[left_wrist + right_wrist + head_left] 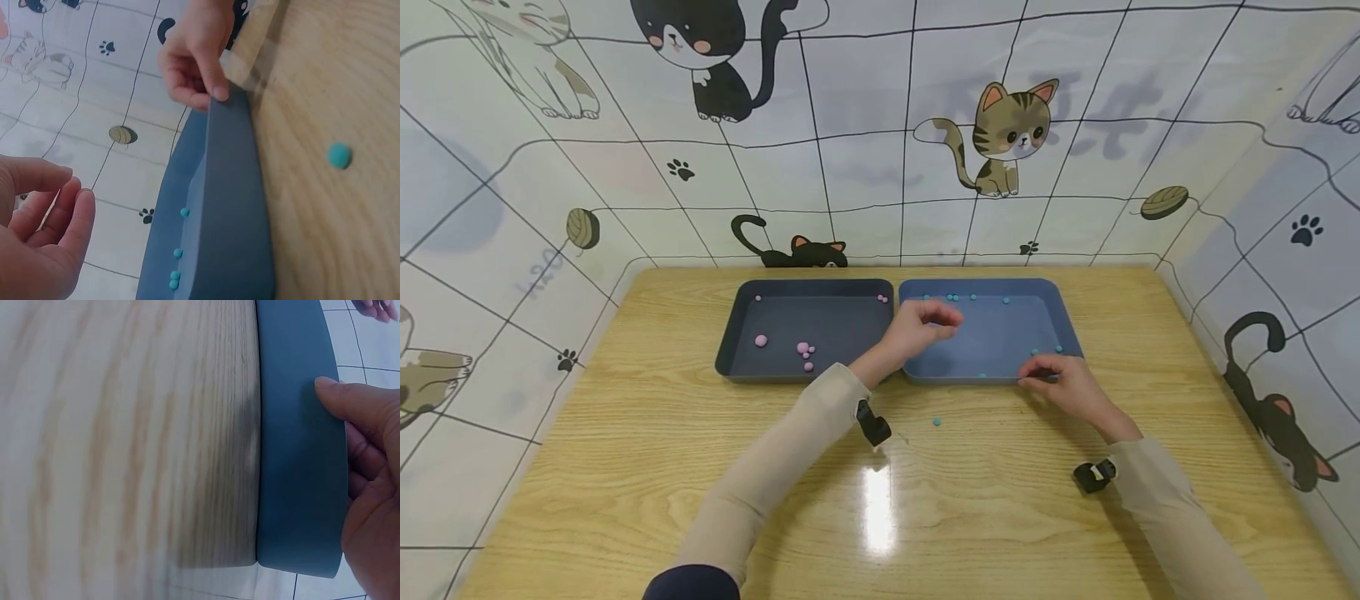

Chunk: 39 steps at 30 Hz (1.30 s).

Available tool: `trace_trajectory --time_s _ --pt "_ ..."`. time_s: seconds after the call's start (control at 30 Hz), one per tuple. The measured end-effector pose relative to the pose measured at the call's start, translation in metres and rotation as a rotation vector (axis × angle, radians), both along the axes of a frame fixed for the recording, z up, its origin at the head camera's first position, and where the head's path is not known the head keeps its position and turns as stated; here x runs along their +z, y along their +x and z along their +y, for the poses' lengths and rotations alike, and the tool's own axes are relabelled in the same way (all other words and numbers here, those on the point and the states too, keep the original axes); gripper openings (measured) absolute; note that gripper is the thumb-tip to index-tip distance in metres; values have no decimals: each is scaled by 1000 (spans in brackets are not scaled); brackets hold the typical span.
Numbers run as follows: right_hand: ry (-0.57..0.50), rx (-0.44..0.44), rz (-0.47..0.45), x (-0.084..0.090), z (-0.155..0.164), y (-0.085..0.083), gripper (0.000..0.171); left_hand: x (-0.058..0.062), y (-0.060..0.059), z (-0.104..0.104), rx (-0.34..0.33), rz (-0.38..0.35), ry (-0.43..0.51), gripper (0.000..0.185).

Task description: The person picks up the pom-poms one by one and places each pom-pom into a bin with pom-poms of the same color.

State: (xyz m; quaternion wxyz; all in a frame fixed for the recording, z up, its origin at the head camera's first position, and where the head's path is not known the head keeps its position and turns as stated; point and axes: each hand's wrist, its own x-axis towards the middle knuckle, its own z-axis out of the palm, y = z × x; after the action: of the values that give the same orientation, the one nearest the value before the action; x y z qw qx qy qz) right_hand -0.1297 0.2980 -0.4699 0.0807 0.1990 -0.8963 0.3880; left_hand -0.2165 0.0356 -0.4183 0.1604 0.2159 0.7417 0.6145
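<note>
A blue tray (988, 325) on the table holds several small teal balls (1006, 301), mostly along its far side. My left hand (917, 329) is above the tray's left part, fingers loosely curved. In the left wrist view its thumb and fingertips (83, 195) come close together, with nothing visible between them. At the near right part of the tray, my right hand (1063, 387) grips the wall. Its thumb (334, 390) lies on the outer side, while the other fingers go over the rim and are partly hidden. One teal ball (339, 155) lies on the wood before the tray.
Left of the blue tray stands a dark grey tray (782, 317) with several pink balls (762, 341) of different sizes. Walls covered in a cat-print sheet (865, 167) enclose the table (970, 500) at the back and sides. Each wrist carries a black camera (874, 423).
</note>
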Motion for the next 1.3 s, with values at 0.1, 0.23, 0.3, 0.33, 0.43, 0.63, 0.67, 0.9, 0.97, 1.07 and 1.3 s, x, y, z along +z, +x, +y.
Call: trace_trajectory --time_s 0.1,0.23,0.3,0.33,0.43,0.63,0.67,0.9,0.97,1.07,1.3 --pt "3 0 0 0 0 0 14 0 7 -2 -20 -10 6 17" --pt "-1 4 9 0 0 0 13 -1 16 -5 -41 -23 -2 17" --pt "-3 6 11 0 0 0 12 -3 19 -8 -53 -22 -8 17" --pt "-3 5 12 0 0 -1 12 -4 20 -9 -58 -16 -14 17" --pt "-2 -1 5 -1 1 -1 12 -8 24 -12 -76 9 -38 17" --pt "6 -7 -13 -3 2 -2 14 -16 34 -17 -119 39 -63 14" --pt "8 -7 -12 -3 2 -2 14 -17 36 -18 -130 40 -62 14" --pt "9 -5 6 -2 1 -1 15 -25 49 -19 -229 49 -76 14" --pt "10 -6 12 -2 1 -1 16 -28 52 -19 -243 34 -81 14" --pt "13 -4 18 -2 1 -1 16 -32 56 -18 -255 3 -83 15" --pt "17 4 27 -3 1 -1 16 -46 61 -17 -284 16 -88 16"
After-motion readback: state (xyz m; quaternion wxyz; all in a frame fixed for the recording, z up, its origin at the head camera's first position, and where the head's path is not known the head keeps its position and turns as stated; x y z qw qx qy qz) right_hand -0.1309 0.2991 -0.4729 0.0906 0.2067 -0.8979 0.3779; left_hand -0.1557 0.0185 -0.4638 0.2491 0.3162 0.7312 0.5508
